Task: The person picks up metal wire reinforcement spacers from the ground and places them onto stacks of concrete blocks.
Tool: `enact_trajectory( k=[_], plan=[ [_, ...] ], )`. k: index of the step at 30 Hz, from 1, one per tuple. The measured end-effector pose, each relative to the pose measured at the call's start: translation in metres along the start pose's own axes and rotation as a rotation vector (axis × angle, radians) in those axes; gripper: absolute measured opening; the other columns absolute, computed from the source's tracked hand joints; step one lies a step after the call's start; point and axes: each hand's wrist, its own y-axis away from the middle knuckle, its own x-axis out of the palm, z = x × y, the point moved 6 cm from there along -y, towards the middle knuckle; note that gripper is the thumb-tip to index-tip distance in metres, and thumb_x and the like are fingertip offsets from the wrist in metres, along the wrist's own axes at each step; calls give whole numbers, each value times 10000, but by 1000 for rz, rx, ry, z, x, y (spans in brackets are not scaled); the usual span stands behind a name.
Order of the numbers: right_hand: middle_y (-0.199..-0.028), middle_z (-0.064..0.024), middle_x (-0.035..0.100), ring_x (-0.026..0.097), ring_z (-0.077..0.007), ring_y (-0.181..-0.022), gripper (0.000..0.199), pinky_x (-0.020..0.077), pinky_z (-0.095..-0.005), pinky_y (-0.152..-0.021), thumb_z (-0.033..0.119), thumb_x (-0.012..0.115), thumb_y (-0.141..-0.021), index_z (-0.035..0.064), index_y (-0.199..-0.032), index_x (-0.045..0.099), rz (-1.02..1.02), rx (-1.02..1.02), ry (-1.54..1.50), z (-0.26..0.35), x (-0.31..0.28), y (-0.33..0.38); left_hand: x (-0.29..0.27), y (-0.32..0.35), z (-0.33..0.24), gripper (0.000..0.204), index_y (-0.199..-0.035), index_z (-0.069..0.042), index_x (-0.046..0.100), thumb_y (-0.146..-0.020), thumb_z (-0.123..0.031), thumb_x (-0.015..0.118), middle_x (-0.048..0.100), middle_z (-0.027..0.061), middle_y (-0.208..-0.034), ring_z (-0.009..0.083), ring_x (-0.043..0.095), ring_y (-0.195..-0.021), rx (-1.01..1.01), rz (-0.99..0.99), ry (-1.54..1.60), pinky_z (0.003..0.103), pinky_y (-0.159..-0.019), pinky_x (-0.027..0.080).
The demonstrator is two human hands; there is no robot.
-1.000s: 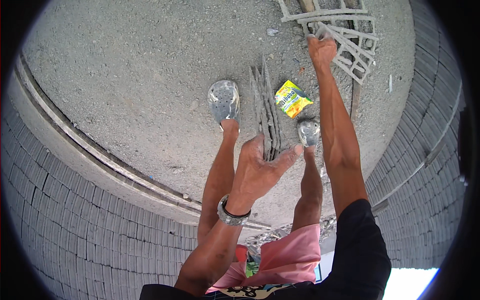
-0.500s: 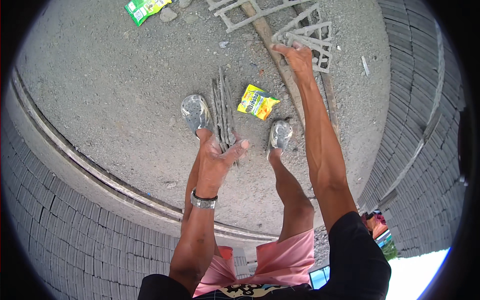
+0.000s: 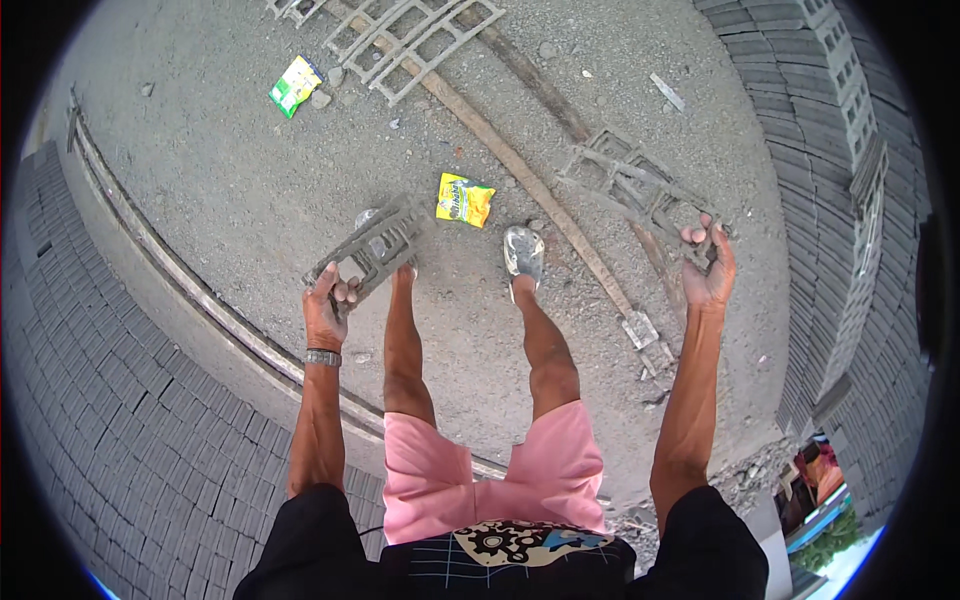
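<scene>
My left hand (image 3: 325,305), a watch on its wrist, is closed around the end of a stack of ladder-shaped frames (image 3: 365,238). These are grey, crusted with dust, and have rectangular openings. The stack is tilted over my left shoe and partly hides it. Out to the right, my right hand (image 3: 710,265) grips the near end of a similar ladder-shaped frame (image 3: 660,200), which stretches away over the wooden rails. Its exact number of layers I cannot tell. Several more such frames (image 3: 425,45) lie across the rails at the far side.
Two long wooden rails (image 3: 530,180) run along the gritty ground. A yellow packet (image 3: 463,200) lies ahead of my feet, and a green-and-yellow packet (image 3: 296,87) farther left. Stacked grey blocks (image 3: 130,430) curve along the left, behind a low ledge; another stacked wall (image 3: 800,170) rises on the right.
My left hand has shifted left, and its stack has turned to show the openings. My right hand has come nearer and rightward with a frame, away from the far frames. The view has shifted.
</scene>
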Motion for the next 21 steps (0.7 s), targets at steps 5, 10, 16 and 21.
enact_trajectory(
  k=[5, 10, 16, 21],
  plan=[
    [-850, -96, 662, 617, -245, -827, 221, 482, -367, -877, 150, 668, -878, -32, -1002, 640, -92, -100, 175, 93, -155, 31, -105, 76, -57, 287, -715, -143, 502, -909, -296, 647, 427, -10, -494, 186, 473, -446, 34, -133, 27, 396, -886, 490],
    [-1055, -156, 679, 647, -274, -1048, 324, 470, -385, -986, 142, 640, -882, -72, -1123, 604, -296, -244, 397, 233, -275, 97, -168, 127, -128, 311, -689, -121, 523, -876, -323, 666, 479, 2, -503, 159, 516, -451, 130, -445, -220, 281, -508, 461],
    [-1054, -160, 665, 654, -232, -967, 324, 509, -353, -931, 131, 720, -841, -57, -1087, 622, -262, -528, 502, 307, -307, 77, -101, 100, -115, 270, -612, -45, 594, -755, -204, 758, 548, 51, -540, 135, 493, -447, 217, -542, -644, 277, -435, 365],
    [-896, -77, 678, 605, -155, -784, 245, 463, -272, -756, 113, 745, -752, -30, -939, 672, -395, -410, 792, 110, -115, 70, 121, 93, -1, 181, -656, -53, 635, -750, -119, 775, 602, 35, -604, 108, 508, -473, 67, -252, -471, 263, -444, 371]
  ],
)
